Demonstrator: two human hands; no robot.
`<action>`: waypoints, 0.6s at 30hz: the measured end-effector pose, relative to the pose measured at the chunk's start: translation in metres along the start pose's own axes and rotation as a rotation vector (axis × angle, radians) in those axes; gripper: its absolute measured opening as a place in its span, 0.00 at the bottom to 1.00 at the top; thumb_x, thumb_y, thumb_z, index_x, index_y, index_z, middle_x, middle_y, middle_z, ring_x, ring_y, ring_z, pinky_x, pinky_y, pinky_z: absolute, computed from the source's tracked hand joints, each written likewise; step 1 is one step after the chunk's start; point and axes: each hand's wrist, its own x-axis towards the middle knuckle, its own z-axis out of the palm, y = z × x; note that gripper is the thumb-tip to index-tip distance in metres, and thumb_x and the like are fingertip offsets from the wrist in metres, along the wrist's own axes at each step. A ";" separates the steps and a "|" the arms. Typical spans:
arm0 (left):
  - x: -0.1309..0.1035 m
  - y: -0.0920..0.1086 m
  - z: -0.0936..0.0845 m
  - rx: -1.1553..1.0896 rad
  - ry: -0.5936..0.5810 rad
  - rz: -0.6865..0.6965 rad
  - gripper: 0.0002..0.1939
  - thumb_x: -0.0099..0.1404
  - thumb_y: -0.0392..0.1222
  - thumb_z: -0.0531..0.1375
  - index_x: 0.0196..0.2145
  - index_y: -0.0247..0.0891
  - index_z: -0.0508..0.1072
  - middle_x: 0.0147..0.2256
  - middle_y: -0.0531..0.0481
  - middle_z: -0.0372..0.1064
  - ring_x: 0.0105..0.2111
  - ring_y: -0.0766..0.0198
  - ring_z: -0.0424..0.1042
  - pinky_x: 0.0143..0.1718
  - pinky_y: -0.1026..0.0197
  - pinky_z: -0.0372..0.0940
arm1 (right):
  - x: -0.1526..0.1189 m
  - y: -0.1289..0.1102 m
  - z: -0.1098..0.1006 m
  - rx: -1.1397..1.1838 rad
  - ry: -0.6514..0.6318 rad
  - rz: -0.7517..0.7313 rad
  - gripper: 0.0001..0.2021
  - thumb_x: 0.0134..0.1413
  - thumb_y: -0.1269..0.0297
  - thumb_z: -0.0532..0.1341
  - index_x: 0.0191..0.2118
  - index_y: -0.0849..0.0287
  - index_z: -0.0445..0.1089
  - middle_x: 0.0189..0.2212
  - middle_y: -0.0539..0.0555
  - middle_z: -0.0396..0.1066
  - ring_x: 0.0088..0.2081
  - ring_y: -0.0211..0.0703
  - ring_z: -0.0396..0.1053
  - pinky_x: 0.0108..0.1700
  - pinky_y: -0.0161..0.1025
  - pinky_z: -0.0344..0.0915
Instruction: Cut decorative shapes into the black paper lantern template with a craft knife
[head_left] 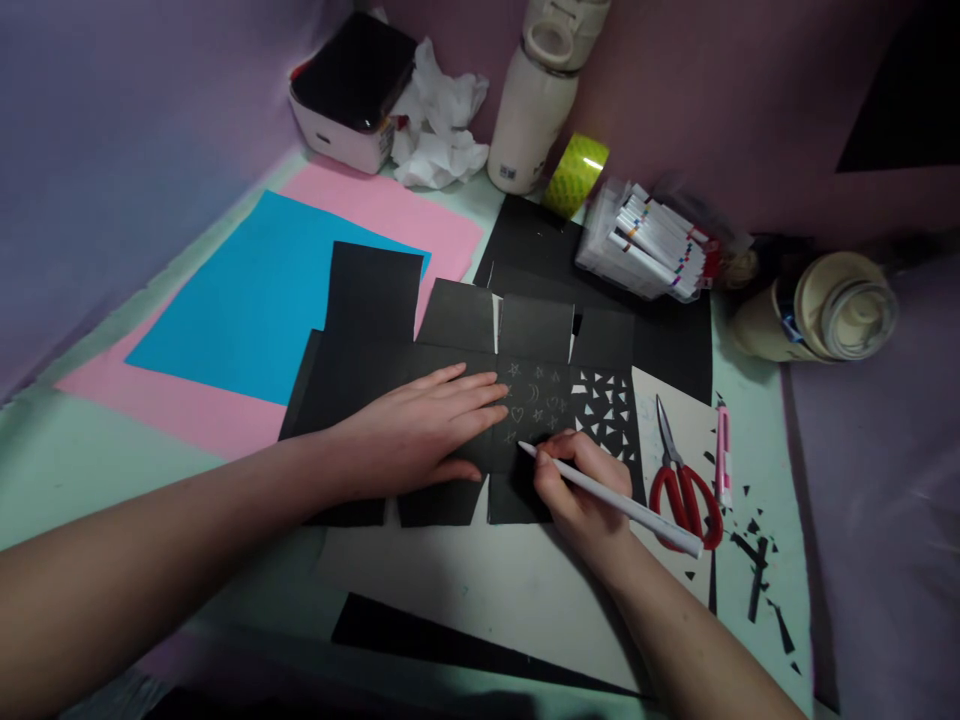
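Note:
A black paper cutout with flaps point(375, 300) lies flat near the middle. Its right-hand panel has small triangular holes, and the panel beside that carries faint stars, hearts and a moon. My left hand point(424, 425) rests palm down on the black paper, fingers stretched out, left of the drawn shapes. In my right hand point(585, 485) is a white pen point(622, 503), its tip touching the paper just below the drawings. Red-handled scissors point(679, 485) lie to the right of my right hand, with a pink cutter point(723, 455) beyond them.
Blue paper point(247, 300) and pink paper point(450, 222) lie left and behind. At the back stand a tissue box point(349, 100), a white bottle point(532, 120), yellow tape point(575, 175) and a marker case point(645, 240). Another bottle point(795, 310) and black scraps point(759, 575) are right.

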 end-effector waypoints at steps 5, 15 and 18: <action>0.001 0.000 0.000 -0.001 0.006 -0.002 0.32 0.68 0.55 0.59 0.63 0.36 0.60 0.66 0.41 0.52 0.68 0.55 0.47 0.68 0.49 0.40 | 0.000 0.001 0.000 -0.003 0.006 -0.003 0.06 0.56 0.71 0.60 0.29 0.56 0.66 0.24 0.48 0.70 0.25 0.36 0.67 0.28 0.35 0.63; 0.001 -0.001 0.001 -0.009 0.023 0.006 0.31 0.68 0.55 0.58 0.63 0.37 0.59 0.66 0.42 0.54 0.68 0.56 0.48 0.68 0.50 0.39 | 0.000 0.001 -0.006 0.145 0.253 -0.125 0.05 0.55 0.73 0.60 0.35 0.56 0.69 0.26 0.50 0.71 0.27 0.40 0.70 0.29 0.39 0.67; 0.001 -0.002 0.000 0.005 0.009 0.007 0.32 0.68 0.55 0.58 0.64 0.36 0.58 0.66 0.42 0.53 0.68 0.56 0.47 0.69 0.51 0.38 | 0.001 0.010 -0.018 0.136 0.414 -0.129 0.05 0.55 0.71 0.60 0.36 0.55 0.70 0.26 0.50 0.70 0.28 0.42 0.70 0.30 0.41 0.68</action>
